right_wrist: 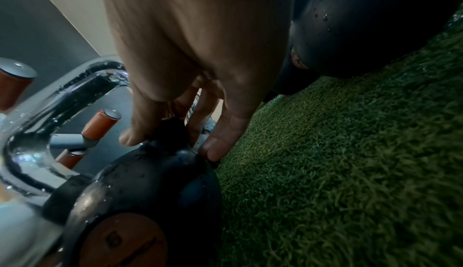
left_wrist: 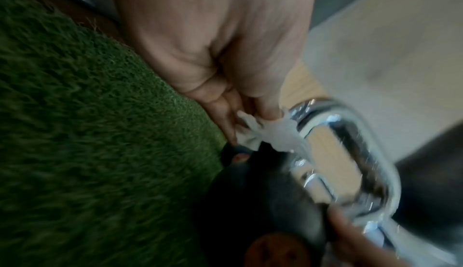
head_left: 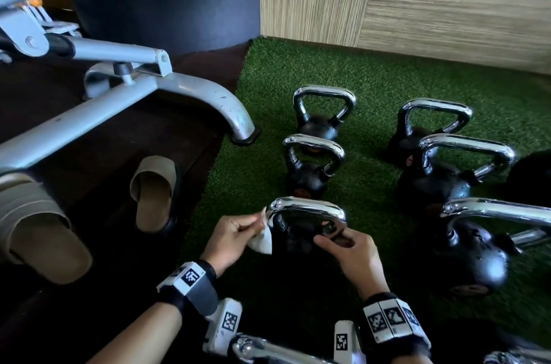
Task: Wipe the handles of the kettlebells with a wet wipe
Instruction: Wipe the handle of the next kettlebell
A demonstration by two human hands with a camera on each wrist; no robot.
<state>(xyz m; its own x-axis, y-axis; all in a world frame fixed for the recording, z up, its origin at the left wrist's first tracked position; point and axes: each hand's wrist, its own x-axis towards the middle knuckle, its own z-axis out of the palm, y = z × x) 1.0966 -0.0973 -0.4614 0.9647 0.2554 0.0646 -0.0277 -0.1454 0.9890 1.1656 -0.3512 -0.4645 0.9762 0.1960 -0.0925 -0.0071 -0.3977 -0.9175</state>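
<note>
Several black kettlebells with chrome handles stand on green turf [head_left: 372,89]. The nearest kettlebell [head_left: 295,241] of the left column has a wet, shiny handle [head_left: 307,207]. My left hand [head_left: 256,226] pinches a crumpled white wet wipe [head_left: 264,240] against the left bend of that handle. In the left wrist view the wipe [left_wrist: 265,132] is bunched at the handle [left_wrist: 350,152]. My right hand [head_left: 331,237] grips the handle's right leg where it meets the ball. The right wrist view shows thumb and fingers [right_wrist: 220,144] round that black neck [right_wrist: 170,130].
Other kettlebells [head_left: 313,166] [head_left: 441,181] [head_left: 474,256] stand close behind and to the right. A grey bench frame [head_left: 179,89] and two beige slippers [head_left: 155,193] lie on the dark floor at left. Wood-panelled wall [head_left: 432,5] closes the back. Another chrome handle [head_left: 268,348] sits below my wrists.
</note>
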